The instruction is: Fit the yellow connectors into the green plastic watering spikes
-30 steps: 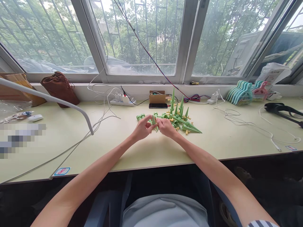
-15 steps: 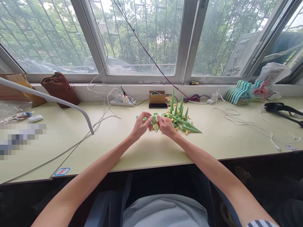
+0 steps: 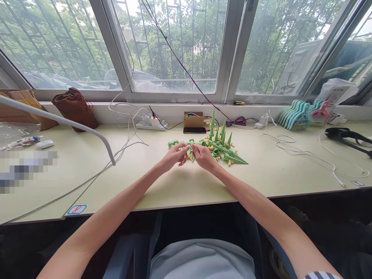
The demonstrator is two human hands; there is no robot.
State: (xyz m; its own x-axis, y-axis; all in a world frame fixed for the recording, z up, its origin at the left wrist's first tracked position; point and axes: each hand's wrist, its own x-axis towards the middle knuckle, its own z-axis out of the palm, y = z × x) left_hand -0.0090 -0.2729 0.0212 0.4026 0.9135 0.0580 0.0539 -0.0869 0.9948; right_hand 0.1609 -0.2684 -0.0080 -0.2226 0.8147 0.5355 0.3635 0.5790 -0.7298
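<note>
Pale yellow table [image 3: 128, 182] below barred windows [image 3: 180, 46]; brown pouch [image 3: 74, 110] at left, power strip [image 3: 149, 126] by the wall, teal hangers [image 3: 295, 114] at right. Green spikes [image 3: 222, 147] heaped mid-table, just beside the right hand [image 3: 204, 158]. Several stand with long axis vertical, tips up; one at the heap's right edge lies flat, tip rightward and slightly toward the near edge. Left hand [image 3: 176, 155]: fingers curled, narrow. Right: fingertips drawn together. From here I cannot tell what either grips.
</note>
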